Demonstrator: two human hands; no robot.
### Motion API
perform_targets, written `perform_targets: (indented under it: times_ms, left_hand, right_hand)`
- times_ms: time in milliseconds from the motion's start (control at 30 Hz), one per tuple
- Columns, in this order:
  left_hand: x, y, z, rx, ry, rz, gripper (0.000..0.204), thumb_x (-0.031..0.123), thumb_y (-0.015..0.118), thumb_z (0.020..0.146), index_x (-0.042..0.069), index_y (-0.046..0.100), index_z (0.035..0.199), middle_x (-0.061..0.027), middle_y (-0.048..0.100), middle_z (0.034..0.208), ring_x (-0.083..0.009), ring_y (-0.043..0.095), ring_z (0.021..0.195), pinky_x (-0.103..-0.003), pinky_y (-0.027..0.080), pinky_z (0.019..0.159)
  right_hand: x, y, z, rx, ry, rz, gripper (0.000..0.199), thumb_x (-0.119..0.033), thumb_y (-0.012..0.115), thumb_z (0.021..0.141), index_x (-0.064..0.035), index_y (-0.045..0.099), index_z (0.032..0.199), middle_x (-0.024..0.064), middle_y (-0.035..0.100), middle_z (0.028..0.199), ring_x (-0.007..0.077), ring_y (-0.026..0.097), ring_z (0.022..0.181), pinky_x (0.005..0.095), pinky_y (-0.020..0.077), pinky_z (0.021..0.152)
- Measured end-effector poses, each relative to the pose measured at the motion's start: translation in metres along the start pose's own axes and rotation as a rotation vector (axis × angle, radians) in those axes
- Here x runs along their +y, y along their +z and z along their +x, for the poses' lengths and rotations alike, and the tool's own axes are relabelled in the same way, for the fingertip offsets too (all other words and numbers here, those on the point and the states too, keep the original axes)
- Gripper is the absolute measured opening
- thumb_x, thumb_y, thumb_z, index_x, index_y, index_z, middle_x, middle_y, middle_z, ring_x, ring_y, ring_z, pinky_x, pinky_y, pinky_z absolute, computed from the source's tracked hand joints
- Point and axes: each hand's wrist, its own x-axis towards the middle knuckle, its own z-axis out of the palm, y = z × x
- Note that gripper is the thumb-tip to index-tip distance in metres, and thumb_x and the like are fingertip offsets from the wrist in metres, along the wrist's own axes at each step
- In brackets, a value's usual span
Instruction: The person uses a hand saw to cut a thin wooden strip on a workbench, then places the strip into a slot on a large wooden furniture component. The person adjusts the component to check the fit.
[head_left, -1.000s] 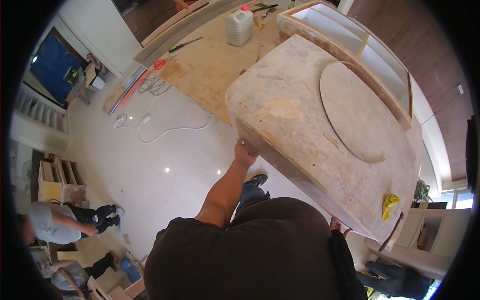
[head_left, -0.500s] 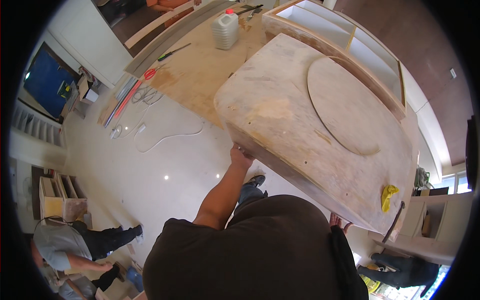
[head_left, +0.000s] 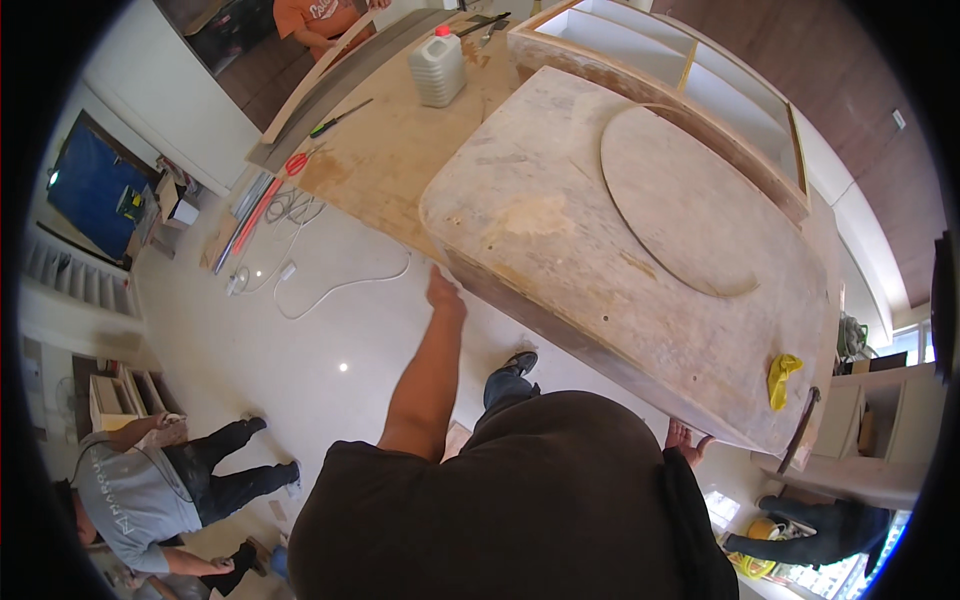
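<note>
A large shallow wooden box (head_left: 540, 225) with rounded corners and a scuffed, pale top lies before me, its side facing me. My left hand (head_left: 445, 292) is at its near-left corner, beside the worktable's edge. The fingers point forward and look apart; whether they touch the box is unclear. Under the near-right edge, my right hand (head_left: 687, 441) holds the box from below, the fingertips partly hidden. A thin curved strip (head_left: 622, 205) lies on top, along with a crumpled yellow cloth or glove (head_left: 782, 380). A dark bar-like tool (head_left: 800, 430) leans at the right end.
A brown worktable (head_left: 365, 185) carries a jug with a red cap (head_left: 437, 70), a screwdriver (head_left: 340, 117) and red-handled scissors (head_left: 297, 163). Behind the box is an open white cabinet frame (head_left: 650, 45). A white cable (head_left: 340, 288) crosses the floor. Co-workers stand at lower left (head_left: 140, 490) and far left (head_left: 318, 25).
My left hand has slid left and forward from beneath the box's side to its corner. The right hand stays at the near-right edge. The view has shifted slightly; the co-worker at lower left has moved.
</note>
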Motion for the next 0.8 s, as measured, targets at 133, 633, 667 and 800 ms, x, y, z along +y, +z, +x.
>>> perform_targets:
  times_ms: [133,633,667,800]
  left_hand:
    - [0.083,0.023,0.008,-0.153,0.406,0.148,0.050,0.044,0.059,0.100,0.000,0.067,0.123,-0.0117,0.069,0.123,-0.0218,0.062,0.109,-0.038,0.048,0.092]
    - [0.201,0.165,-0.108,-0.792,0.223,1.200,0.055,0.049,0.068,0.095,0.003,0.070,0.124,-0.0144,0.074,0.119,-0.0264,0.072,0.102,-0.041,0.054,0.093]
    - [0.197,0.163,-0.109,-0.746,0.221,1.185,0.054,0.049,0.070,0.094,0.002,0.071,0.123,-0.0146,0.074,0.119,-0.0267,0.072,0.102,-0.041,0.054,0.092]
    - [0.206,0.160,-0.091,-0.724,0.291,1.168,0.050,0.044,0.071,0.095,0.002,0.071,0.122,-0.0149,0.075,0.116,-0.0275,0.073,0.099,-0.043,0.055,0.090]
  right_hand:
    - [0.002,0.002,0.001,-0.025,0.046,-0.018,0.117,-0.046,0.091,0.073,0.0058,0.025,0.155,0.0177,0.029,0.164,0.0349,0.024,0.154,0.0575,0.0200,0.127]
    - [0.000,0.000,0.001,0.047,0.000,0.018,0.109,-0.047,0.092,0.072,0.0080,0.037,0.147,0.0164,0.040,0.156,0.0347,0.035,0.148,0.0570,0.0261,0.126]
    - [-0.004,-0.002,0.002,0.038,0.012,0.014,0.108,-0.047,0.092,0.072,0.0079,0.037,0.147,0.0162,0.040,0.156,0.0347,0.035,0.148,0.0570,0.0266,0.126]
    - [0.005,-0.001,0.008,-0.017,0.019,-0.008,0.107,-0.048,0.092,0.072,0.0073,0.038,0.147,0.0165,0.039,0.156,0.0346,0.033,0.149,0.0566,0.0279,0.125]
